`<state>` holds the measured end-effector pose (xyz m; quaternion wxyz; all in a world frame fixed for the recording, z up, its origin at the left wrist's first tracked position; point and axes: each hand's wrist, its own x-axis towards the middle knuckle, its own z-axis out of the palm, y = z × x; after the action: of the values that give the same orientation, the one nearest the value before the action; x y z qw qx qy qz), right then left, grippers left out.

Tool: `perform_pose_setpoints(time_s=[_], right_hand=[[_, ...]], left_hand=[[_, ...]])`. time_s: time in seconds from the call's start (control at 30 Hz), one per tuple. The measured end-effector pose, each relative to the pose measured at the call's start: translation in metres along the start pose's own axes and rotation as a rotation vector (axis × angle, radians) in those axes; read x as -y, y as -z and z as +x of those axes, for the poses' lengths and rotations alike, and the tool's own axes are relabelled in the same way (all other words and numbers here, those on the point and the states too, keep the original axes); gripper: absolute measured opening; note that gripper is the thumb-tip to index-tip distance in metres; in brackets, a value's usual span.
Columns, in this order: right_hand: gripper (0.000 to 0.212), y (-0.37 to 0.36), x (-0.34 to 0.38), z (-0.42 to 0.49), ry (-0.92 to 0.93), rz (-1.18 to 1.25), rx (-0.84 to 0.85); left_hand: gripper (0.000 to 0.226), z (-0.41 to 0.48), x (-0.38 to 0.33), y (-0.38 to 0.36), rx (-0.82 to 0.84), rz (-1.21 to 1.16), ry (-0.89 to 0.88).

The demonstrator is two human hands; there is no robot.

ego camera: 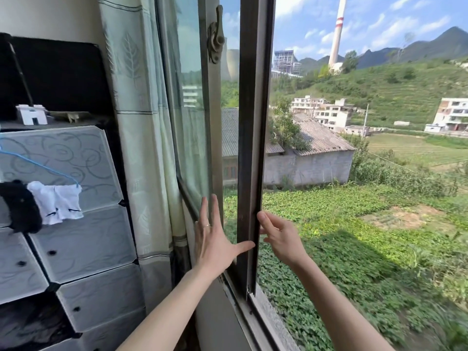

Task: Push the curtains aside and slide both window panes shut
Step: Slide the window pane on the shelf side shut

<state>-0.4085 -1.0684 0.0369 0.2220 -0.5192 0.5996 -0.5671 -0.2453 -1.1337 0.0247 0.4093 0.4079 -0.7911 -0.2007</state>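
Note:
A pale green curtain (141, 138) with a leaf pattern hangs bunched at the window's left side. Two window panes overlap at the left: an inner pane with a grey frame stile (214, 127) carrying a latch (215, 34), and an outer pane with a dark brown stile (252, 138). The window to the right of the dark stile stands open. My left hand (215, 239) lies flat with fingers spread on the grey stile, its thumb touching the dark stile. My right hand (278, 234) sits at the dark stile's outer edge, fingertips curled against it.
A stack of translucent plastic storage cubes (76, 224) stands left of the curtain, with a blue hanger (40, 165) and small garments hung on it. The window sill and track (255, 317) run below my arms. Outside lie fields, houses and a tall chimney.

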Motion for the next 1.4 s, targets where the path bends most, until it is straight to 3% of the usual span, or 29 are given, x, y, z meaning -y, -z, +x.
perform_pose_setpoints(time_s=[0.07, 0.2, 0.33, 0.43, 0.63, 0.87, 1.0, 1.13, 1.4], right_hand=[[0.057, -0.009, -0.002, 0.015, -0.024, 0.004, 0.009], [0.03, -0.021, -0.007, 0.038, -0.027, 0.026, 0.02], [0.055, -0.03, -0.012, 0.059, -0.048, 0.05, 0.025], [0.059, -0.032, -0.015, 0.071, -0.076, 0.065, 0.041], [0.017, -0.041, -0.018, 0.09, -0.083, 0.073, 0.042], [0.016, -0.06, -0.023, 0.107, -0.11, 0.108, -0.002], [0.041, -0.067, -0.021, 0.11, -0.108, 0.106, -0.034], [0.023, -0.069, -0.022, 0.11, -0.108, 0.075, -0.053], [0.02, -0.071, -0.024, 0.111, -0.019, -0.054, -0.126]], left_hand=[[0.142, 0.014, 0.013, -0.002, 0.008, 0.0, 0.047], [0.142, 0.038, 0.036, -0.007, 0.058, -0.002, 0.126], [0.14, 0.054, 0.055, -0.01, 0.09, -0.029, 0.149], [0.136, 0.065, 0.065, -0.013, 0.106, -0.093, 0.145], [0.12, 0.08, 0.079, -0.014, 0.089, -0.073, 0.052], [0.106, 0.082, 0.082, -0.021, -0.026, 0.084, 0.032], [0.101, 0.082, 0.083, -0.025, -0.071, 0.113, 0.001], [0.101, 0.082, 0.081, -0.025, -0.1, 0.129, -0.01], [0.1, 0.081, 0.081, -0.025, -0.113, 0.14, -0.024]])
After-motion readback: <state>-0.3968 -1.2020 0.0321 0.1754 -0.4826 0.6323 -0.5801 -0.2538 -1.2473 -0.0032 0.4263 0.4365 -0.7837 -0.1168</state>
